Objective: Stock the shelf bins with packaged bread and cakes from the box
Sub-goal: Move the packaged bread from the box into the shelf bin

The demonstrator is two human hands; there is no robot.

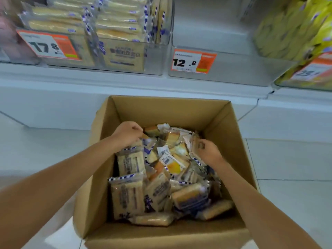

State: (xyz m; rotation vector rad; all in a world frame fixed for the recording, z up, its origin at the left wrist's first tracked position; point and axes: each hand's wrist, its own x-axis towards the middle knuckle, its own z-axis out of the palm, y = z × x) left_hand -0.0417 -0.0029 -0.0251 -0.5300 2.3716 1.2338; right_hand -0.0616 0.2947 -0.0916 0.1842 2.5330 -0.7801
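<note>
- A cardboard box (179,112) is standing open on the pale floor (287,159), just in front of the shelf base.
- Many packets of bread and cake (161,186) are lying inside it in a loose pile.
- The left hand (128,133) is reaching into the box, and its curled fingers are gripping the top edge of a bread packet (130,163) at the left side of the pile.
- The right hand (209,150) is also in the box, and its curled fingers are pinching a clear-wrapped packet (193,141) at the right side.
- Above, the left bin (154,58) is holding stacked flat bread packets (115,27).
- The middle bin (233,69) is carrying a price tag (194,61) that reads 12.8.
- The right bin (283,81) is holding yellow packets (291,27).
</note>
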